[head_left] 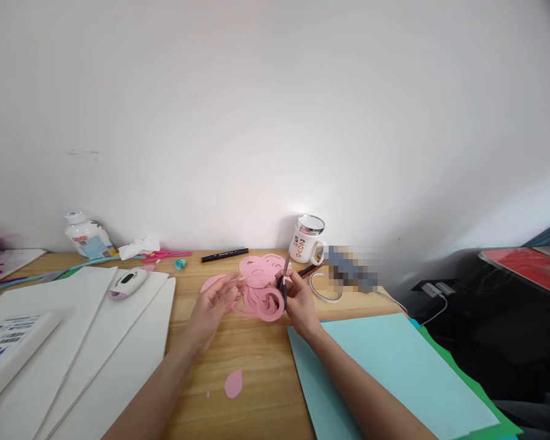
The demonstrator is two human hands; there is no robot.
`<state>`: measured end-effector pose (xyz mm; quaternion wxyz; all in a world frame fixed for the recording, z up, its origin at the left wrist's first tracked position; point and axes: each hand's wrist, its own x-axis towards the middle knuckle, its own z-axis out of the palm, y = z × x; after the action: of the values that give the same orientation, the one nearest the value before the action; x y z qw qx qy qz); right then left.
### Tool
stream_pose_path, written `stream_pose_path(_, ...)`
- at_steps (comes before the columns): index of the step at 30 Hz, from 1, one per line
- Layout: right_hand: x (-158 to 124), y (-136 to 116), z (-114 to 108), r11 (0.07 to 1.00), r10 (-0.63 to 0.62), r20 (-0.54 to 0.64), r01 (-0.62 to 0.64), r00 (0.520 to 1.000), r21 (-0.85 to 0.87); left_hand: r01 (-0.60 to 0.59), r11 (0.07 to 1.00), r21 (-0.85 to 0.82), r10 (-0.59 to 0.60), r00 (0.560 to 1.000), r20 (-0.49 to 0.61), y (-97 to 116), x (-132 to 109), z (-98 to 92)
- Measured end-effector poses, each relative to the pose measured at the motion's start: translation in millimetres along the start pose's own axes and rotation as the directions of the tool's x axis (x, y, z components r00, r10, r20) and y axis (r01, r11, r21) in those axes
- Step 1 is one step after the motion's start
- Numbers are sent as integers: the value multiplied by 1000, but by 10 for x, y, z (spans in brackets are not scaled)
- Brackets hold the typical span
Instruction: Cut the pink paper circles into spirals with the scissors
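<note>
My right hand [301, 302] is closed round black-handled scissors [283, 285], whose blades point up and away from me. Curled strips and cut shapes of pink paper [262, 270] lie in a heap between my hands. A ring-like pink paper curl [271, 304] is just beside the scissors. At the heap's left edge, my left hand [216, 300] has its fingers bent together, apparently pinching a pink paper piece; the fingertips partly hide it. Nearer to me, a pink petal-shaped paper piece [233, 384] rests on the wooden table [252, 354].
Behind the heap are a black marker [224, 255] and a white mug [307, 239]. A white ring [325, 288] lies by a blurred object. Light-blue paper sheets [394, 366] cover the right; white sheets [132, 330], pink scissors [167, 254] and a white bottle [88, 235] are left.
</note>
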<state>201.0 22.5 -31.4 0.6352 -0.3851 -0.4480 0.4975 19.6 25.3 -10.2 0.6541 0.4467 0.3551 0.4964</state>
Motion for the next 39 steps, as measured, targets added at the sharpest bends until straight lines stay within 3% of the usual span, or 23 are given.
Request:
stream_pose_path(3, 24, 18, -29, 997, 52, -23, -50, 998, 65, -12, 998, 67, 14, 999, -38, -34, -1, 26)
stream_pose_path(9, 59, 8, -51, 988, 116, -14, -114, 993, 102, 43, 985, 167, -50, 998, 36, -99, 11, 24)
stream_pose_path(13, 25, -26, -32, 988, 120, 24, -122, 992, 92, 77, 996, 47, -81, 991, 104, -52, -25, 59)
stream_pose_path(19, -32, -100, 8, 997, 68, 225, -58, 972, -48, 98, 988, -122, -75, 980, 185, 38, -52, 96)
stream_pose_path(24, -14, -81, -4, 998, 30, 213, -16, 977, -66, 51, 996, -77, -43, 994, 102, 0, -5, 56)
stream_pose_path(28, -6, -61, -11, 999, 5, 190, 5, 982, -54, -46, 989, 144, 49, 999, -16, -6, -6, 52)
stream_pose_path(33, -1, -55, -5, 1000, 19, 99, -20, 995, 10, -167, 954, 250, 182, 982, -39, -10, -7, 41)
stream_pose_path(39, 31, 54, -36, 997, 36, -32, -34, 999, 63, -156, 962, 226, 157, 988, 13, -38, -4, 4)
